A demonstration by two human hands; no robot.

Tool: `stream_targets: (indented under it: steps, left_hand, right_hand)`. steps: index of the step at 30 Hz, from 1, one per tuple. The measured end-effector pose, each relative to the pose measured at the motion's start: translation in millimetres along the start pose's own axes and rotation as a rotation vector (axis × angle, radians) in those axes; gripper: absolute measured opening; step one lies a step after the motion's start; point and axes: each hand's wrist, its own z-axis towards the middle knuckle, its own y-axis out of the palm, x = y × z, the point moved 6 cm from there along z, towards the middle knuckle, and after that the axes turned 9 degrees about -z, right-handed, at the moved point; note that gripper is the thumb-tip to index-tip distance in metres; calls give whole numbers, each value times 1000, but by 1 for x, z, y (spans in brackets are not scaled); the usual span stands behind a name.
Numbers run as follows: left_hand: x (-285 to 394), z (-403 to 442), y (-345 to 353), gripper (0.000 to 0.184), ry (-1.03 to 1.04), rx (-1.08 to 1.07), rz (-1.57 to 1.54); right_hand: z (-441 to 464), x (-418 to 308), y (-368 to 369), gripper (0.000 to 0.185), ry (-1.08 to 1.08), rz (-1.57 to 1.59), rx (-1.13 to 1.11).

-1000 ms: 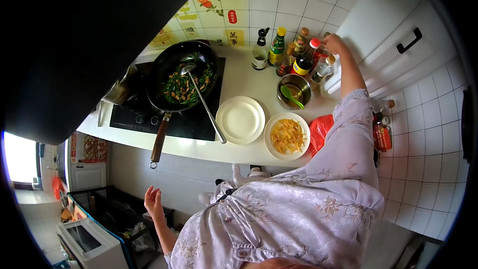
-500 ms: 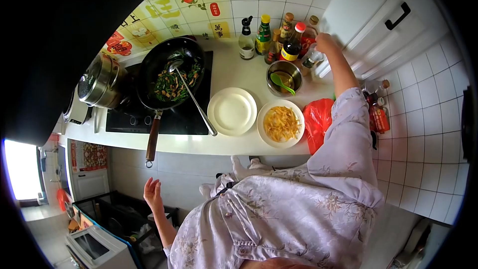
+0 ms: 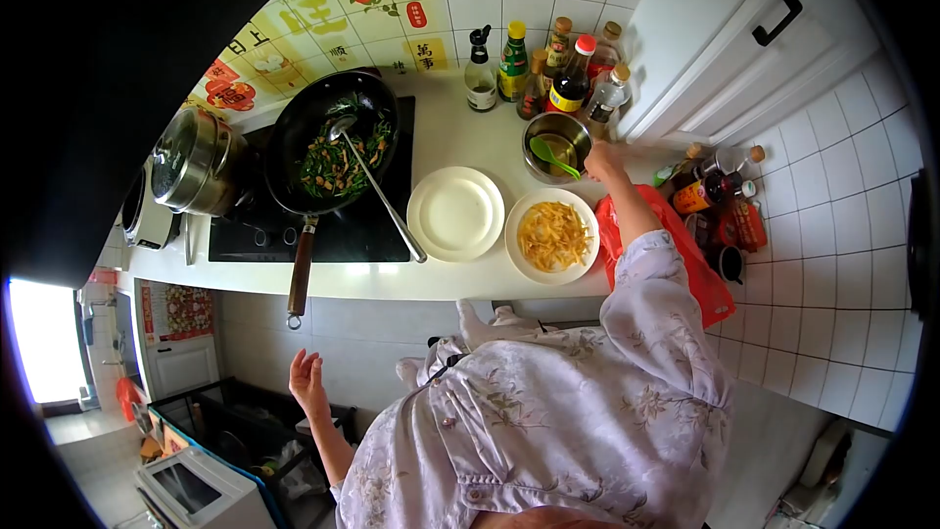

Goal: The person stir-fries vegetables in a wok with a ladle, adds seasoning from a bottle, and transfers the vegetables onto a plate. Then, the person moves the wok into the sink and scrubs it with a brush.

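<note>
My right hand (image 3: 603, 163) is at the right rim of a steel bowl (image 3: 532, 159), its fingers bent together close to the handle end of a green spoon (image 3: 550, 154) in that bowl. What the fingers grip is too small to make out. My left hand (image 3: 307, 378) hangs in front of the counter, empty, with its fingers apart. In front of the bowl stands a white plate of yellow shreds (image 3: 554, 237), with an empty white plate (image 3: 455, 215) to its left. A wok (image 3: 331, 147) with green vegetables and a metal ladle (image 3: 382, 198) is on the stove.
Several bottles (image 3: 568, 83) stand behind the bowl. A red plastic bag (image 3: 676, 253) lies beneath my right arm, near more bottles at the right wall. A steel pot (image 3: 201, 161) is left of the wok, whose handle (image 3: 301, 269) juts past the counter edge.
My right hand has come from the bottles in the back corner down to the steel bowl's right rim. My left hand has barely moved. The view has shifted slightly.
</note>
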Motion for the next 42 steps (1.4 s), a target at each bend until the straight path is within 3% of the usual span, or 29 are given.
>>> stream_targets:
  steps: [3, 10, 12, 14, 15, 18, 20, 23, 25, 27, 28, 31, 35, 40, 42]
  left_hand:
    - [-1, 2, -2, 34, 2, -14, 15]
    - [-8, 2, -3, 33, 6, -28, -13]
    - [-7, 3, -3, 33, 15, -27, -18]
    - [-5, 3, -4, 33, 7, -16, -6]
    - [-3, 4, -3, 33, 9, -15, -6]
    - [3, 8, 4, 32, 8, -31, 2]
    - [7, 10, 10, 32, 11, -40, 19]
    - [12, 11, 17, 33, 28, -63, 23]
    - [13, 8, 17, 33, 33, -51, 24]
    - [12, 6, 11, 33, 33, -38, 27]
    - [9, 5, 7, 33, 23, -21, 32]
    - [5, -1, -3, 33, 9, 17, 32]
    - [-1, -6, -13, 33, -2, 47, 10]
    - [-4, -4, -9, 34, -8, 51, 7]
    - [-2, -4, -9, 34, -1, 54, 8]
  right_hand:
    - [-20, 4, -14, 19, 138, 178, -113]
    - [-30, 27, -13, 17, 173, 101, -240]
    - [-32, 18, -31, 20, 74, -188, -190]
    - [-38, -5, -93, 28, 76, -127, -79]
    - [-31, -21, -120, 31, -55, -139, -23]
    - [-21, -58, -204, 28, -88, 69, 350]
    - [22, -65, -215, 29, -231, 84, 642]
    - [54, -83, -217, 39, -277, -58, 505]
    - [64, -92, -217, 39, -363, 11, 379]
    - [72, -103, -208, 36, -373, -299, 251]
    - [78, -97, -205, 32, -375, -260, 364]
    - [98, -90, -193, 31, -311, -401, 332]
    - [98, -81, -197, 31, -212, -280, 339]
    - [102, -93, -199, 33, -295, -287, 314]
    - [100, -99, -206, 39, -277, -363, 152]
